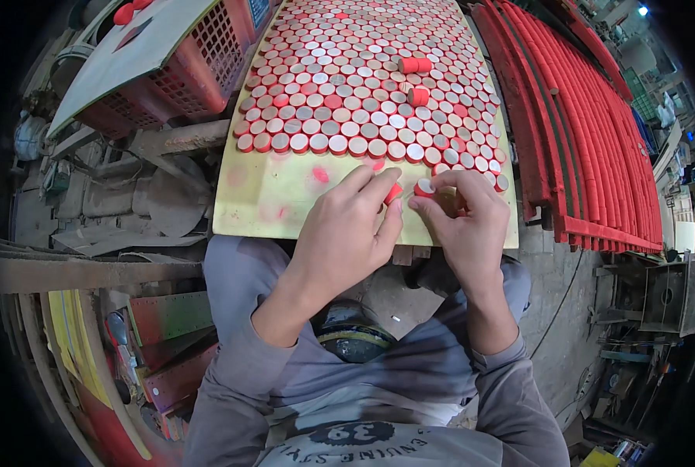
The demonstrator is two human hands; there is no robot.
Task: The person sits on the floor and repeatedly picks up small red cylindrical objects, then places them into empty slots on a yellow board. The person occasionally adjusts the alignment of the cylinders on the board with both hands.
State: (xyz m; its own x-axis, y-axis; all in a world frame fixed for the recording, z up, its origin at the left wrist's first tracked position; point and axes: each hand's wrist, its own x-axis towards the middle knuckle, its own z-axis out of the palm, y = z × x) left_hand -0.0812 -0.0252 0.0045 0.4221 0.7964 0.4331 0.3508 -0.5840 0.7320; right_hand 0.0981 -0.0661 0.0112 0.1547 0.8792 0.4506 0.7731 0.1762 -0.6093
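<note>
On a yellow board in front of me, many small round discs with red sides and pale tops stand packed in staggered rows. My left hand pinches a red disc between thumb and fingers above the board's near part. Close beside it, my right hand has thumb and forefinger on another red disc, its pale face upward. A bit more red shows under the right hand's fingers, mostly hidden. Atop the rows lie a short red stack on its side and a single tipped piece.
To the right stands a red rack of long red rods or stacked rows. A red plastic crate with a pale board over it is at the left. Wooden beams lie nearer on that side. Red paint smudges mark the yellow board.
</note>
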